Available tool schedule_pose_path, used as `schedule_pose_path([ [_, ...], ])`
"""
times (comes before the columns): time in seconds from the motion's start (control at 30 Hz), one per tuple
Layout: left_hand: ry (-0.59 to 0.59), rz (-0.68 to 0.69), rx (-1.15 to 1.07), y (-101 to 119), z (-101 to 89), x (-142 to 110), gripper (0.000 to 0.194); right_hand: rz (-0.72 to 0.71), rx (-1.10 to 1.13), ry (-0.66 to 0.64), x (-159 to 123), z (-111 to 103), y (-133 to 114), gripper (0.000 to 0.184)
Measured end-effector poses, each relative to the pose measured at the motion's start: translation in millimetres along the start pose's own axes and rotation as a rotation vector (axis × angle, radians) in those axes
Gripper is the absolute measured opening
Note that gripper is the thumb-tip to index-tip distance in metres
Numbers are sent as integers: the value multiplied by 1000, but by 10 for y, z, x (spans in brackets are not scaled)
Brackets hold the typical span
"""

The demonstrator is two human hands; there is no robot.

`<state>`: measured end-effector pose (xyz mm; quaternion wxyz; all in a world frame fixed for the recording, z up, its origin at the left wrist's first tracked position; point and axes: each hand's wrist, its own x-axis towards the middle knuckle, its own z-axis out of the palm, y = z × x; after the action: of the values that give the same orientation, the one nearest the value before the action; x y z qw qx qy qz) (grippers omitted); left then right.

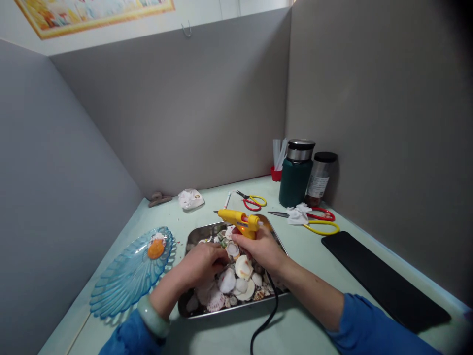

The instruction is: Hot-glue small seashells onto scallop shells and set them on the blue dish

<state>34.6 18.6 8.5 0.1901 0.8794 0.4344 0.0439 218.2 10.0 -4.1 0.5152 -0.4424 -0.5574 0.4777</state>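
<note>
A metal tray (207, 313) heaped with seashells (244, 267) stands in front of me. Over its far right part, my right hand (263, 246) is closed around a yellow hot glue gun (238, 219), whose nozzle points left. An orange light glows on the gun, and its black cord (272, 310) runs down over the tray's near edge. My left hand (207, 261) reaches into the shells with curled fingers. Its fingertips are partly hidden, so what they pinch cannot be made out. To the left is a blue scalloped glass dish (123, 276) with an orange shell (155, 249) on it.
Small scissors (253, 200) and larger scissors (318, 224) with crumpled tissue (298, 213) lie behind. A green thermos (296, 175), a lidded jar (320, 180) and a red cup (276, 173) of glue sticks stand back right. A black mat (384, 281) lies right. Grey panels (177, 123) enclose the table.
</note>
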Motion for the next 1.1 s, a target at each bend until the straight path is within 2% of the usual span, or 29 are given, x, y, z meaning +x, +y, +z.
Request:
schedule_pose_path([
  [0.1, 79, -29, -38, 5, -93, -25, 11, 21, 10, -8, -10, -1, -11, 12],
  [0.17, 151, -109, -123, 10, -170, -54, 11, 23, 28, -19, -20, -2, -20, 13],
  [0.23, 222, -200, -382, 13, -218, -87, 15, 27, 40, -24, -30, -1, -28, 15],
  [0.33, 259, -286, -944, -1, -191, -122, 20, 35, 30, -21, -35, 1, -30, 15],
  [0.43, 250, -285, -1239, -39, -91, -138, 22, 19, 19, -11, -28, 2, -22, 14],
  [0.6, 249, -267, -1374, -90, 10, -156, 27, 10, 35, -5, -15, 2, 7, 15],
  [0.73, 287, -264, -1403, -103, 29, -175, 35, 24, 38, -2, -10, 2, 26, 16],
  [0.87, 315, -260, -1417, -97, 46, -186, 35, 57, 47, -13, -17, 5, 6, 17],
  [1.1, 270, -255, -1476, -47, 57, -186, 39, -8, 78, -19, -44, 4, -16, 15],
])
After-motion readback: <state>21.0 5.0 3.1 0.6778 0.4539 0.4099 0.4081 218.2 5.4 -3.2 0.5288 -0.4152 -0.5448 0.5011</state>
